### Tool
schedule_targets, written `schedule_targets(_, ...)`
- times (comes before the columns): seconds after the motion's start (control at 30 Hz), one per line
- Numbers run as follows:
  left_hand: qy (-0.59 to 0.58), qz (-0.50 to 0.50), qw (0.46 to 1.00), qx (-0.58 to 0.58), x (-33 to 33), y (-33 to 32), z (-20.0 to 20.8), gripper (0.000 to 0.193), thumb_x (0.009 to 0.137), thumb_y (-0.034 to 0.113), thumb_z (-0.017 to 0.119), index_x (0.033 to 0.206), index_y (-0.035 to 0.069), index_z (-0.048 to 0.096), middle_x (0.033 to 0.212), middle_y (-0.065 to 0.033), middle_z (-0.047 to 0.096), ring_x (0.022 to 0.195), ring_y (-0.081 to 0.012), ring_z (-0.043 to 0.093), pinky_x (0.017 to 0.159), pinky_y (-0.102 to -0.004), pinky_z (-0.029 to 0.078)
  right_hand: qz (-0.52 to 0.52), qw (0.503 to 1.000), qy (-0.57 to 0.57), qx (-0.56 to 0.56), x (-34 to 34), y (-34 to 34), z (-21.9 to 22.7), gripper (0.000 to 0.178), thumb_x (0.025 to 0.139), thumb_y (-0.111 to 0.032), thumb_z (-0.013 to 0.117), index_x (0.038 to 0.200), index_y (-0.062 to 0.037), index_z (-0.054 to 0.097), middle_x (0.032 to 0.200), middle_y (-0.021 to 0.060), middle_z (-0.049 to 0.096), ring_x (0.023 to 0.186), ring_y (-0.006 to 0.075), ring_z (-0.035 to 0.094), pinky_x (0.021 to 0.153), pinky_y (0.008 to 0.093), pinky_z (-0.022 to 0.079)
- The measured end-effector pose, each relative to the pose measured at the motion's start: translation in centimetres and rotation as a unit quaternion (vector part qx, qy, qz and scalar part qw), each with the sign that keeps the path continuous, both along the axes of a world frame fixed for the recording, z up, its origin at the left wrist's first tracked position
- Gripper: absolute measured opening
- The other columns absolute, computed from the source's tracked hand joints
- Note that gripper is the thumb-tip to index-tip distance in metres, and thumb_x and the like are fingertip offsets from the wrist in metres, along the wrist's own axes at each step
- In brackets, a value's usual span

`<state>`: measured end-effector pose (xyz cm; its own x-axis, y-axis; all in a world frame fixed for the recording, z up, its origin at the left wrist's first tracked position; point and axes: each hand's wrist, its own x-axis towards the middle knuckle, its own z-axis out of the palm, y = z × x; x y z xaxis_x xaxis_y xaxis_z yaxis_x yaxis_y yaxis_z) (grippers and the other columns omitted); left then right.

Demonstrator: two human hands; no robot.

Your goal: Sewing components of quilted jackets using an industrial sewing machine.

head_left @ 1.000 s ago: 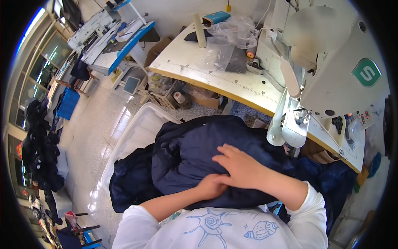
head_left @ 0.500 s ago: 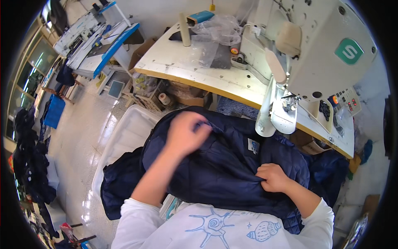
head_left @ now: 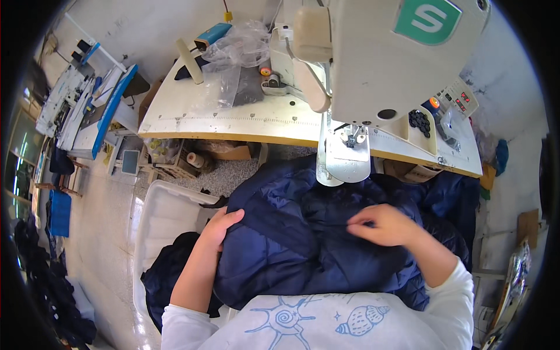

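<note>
A navy padded jacket [head_left: 274, 245] lies bunched across my lap, below the sewing machine head. At its left edge my left hand [head_left: 221, 226] is closed on the fabric, thumb on top and fingers out of sight underneath. My right hand [head_left: 386, 226] is over the right part of the jacket, slightly blurred, its fingers curled in toward the thumb. Whether any cloth is pinched there I cannot tell. Just beyond the jacket, the machine's metal arm and presser foot [head_left: 351, 143] stick out toward me.
A white plastic bin [head_left: 153, 219] with dark cloth stands at my left. The machine table [head_left: 233, 125] carries a cream cone, plastic bags [head_left: 245, 44] and a tray of black buttons [head_left: 420, 121]. A crate with thread cones [head_left: 175, 160] sits under it. Another workstation [head_left: 87, 111] stands far left.
My left hand has dropped from above the jacket to its left edge and grips it. My right hand has let go of the fold it held and lifted slightly. The jacket's pale label is out of sight.
</note>
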<state>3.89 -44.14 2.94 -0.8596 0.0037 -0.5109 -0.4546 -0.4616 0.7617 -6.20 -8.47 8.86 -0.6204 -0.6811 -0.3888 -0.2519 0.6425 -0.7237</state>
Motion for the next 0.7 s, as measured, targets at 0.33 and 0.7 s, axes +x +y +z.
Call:
schedule_targets(0.33,0.095,-0.273,0.920,-0.264,-6.1,-1.9,5.0,0.047,0.074,0.012,0.073,0.116,-0.001,0.056,0.105,-0.0086,0.063,0.096,-0.0181,0.059,0.087,-0.0308,0.046,-0.079,0.992,-0.060,-0.074,6.9,-11.3,-5.8,0.066,0.067,-0.027,0.075,0.117,0.0074,0.047,0.106,0.0251,0.059,0.101,0.0339,0.059,0.089,0.0350,0.044)
schedule_targets(0.7,0.029,-0.059,0.973,0.219,-1.5,8.4,2.4,0.060,0.073,0.012,0.070,0.125,-0.003,0.044,0.121,-0.0163,0.054,0.109,-0.0276,0.055,0.095,-0.0396,0.043,-0.007,0.995,0.082,-0.053,1.0,-0.7,2.9,0.044,0.067,-0.027,0.077,0.096,-0.0004,0.058,0.084,0.0169,0.063,0.079,0.0308,0.062,0.070,0.0347,0.048)
